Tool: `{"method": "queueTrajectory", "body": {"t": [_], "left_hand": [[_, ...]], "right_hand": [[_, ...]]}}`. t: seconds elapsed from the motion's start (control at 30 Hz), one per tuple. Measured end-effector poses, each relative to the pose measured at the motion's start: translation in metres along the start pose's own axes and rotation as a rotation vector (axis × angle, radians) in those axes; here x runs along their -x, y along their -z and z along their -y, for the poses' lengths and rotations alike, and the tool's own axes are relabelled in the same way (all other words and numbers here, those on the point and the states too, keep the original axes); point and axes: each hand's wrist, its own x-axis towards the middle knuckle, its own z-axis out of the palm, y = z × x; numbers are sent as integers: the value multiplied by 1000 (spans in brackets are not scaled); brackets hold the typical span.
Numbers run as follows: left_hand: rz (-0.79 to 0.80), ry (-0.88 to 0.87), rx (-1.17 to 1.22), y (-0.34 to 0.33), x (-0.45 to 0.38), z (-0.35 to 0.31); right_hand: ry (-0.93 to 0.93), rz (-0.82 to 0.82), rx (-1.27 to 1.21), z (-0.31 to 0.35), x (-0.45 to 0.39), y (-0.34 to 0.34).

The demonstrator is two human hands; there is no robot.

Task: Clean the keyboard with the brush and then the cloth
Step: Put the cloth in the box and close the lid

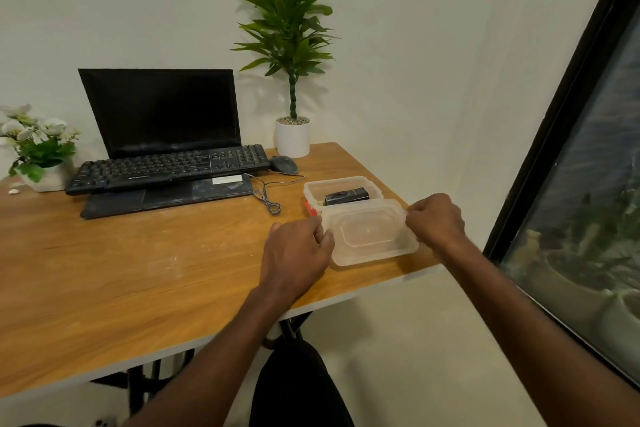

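Both hands at the near right corner of the wooden desk (pixel 138 260). Left hand (pixel 298 250) and right hand (pixel 437 220) each hold one short end of a clear rectangular plastic lid (pixel 369 230); fingers of both are curled and pinched on its rim. The lid sits tilted, overlapping the near edge of a clear rectangular plastic tub (pixel 341 185) just behind it.

Tub contents: a black boxy object (pixel 346 198) lying along the near wall, what it is cannot be told. A small red item (pixel 309 207) shows at the tub's left near corner; whether it lies inside or just outside cannot be told. No brush or cloth can be made out.

Black wired keyboard (pixel 169 165) lies well to the left of the tub, propped across the base of an open black laptop (pixel 162 114) with a dark screen. Dark grey mouse (pixel 284 164) just right of the keyboard, its cable (pixel 266 198) looped on the desk between laptop and tub.

White cylindrical pot with a tall green plant (pixel 292 135) stands behind the mouse. White flowers in a pale planter (pixel 38 149) at the far left.
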Motion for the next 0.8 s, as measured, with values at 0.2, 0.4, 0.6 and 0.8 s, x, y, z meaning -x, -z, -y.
{"method": "queueTrajectory", "body": {"t": [0.2,0.4,0.6,0.8], "left_hand": [[-309,34,486,6,-15,5],[-307,141,466,-1,-52,24],[-210,163,408,-16,-50,44],[-38,175,410,-20,-54,49]], "right_hand": [[292,-125,-507,29,4,13],[332,-145,-580,38,-8,-24],[282,-105,-585,10,-14,-65],[264,-91,-597,1,-24,-75]]}}
